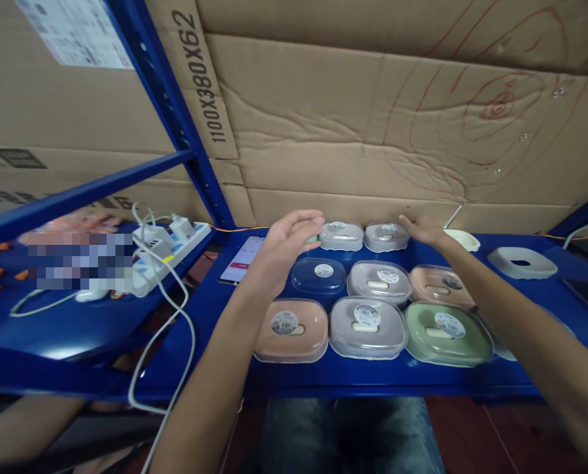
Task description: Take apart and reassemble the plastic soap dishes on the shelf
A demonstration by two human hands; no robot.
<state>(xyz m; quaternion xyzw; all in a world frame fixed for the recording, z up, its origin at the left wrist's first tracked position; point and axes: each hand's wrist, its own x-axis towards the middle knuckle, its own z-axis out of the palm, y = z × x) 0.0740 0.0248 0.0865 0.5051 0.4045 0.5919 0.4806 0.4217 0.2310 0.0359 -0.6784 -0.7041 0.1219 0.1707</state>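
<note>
My left hand (286, 247) has its fingers curled around a green plastic box, mostly hidden, at the left end of the back row. Right of it stand a grey oval box (342, 238) and another grey oval box (386, 239), each under a clear cover. My right hand (421, 230) is beside the second grey box, fingers stretched out and holding nothing. Nearer me are a dark blue box (306, 278), a grey box (360, 283), a peach box (427, 280), a front peach box (274, 342), a front grey box (343, 339) and a green box (464, 345), most with round labels.
A cream oval dish (464, 241) and a pale oval part with a hole (504, 263) lie on the right. A phone (234, 268) lies left, by a power strip (195, 238) with white cables (187, 316). Cardboard (298, 118) walls the back. Another person's arm (22, 428) shows lower left.
</note>
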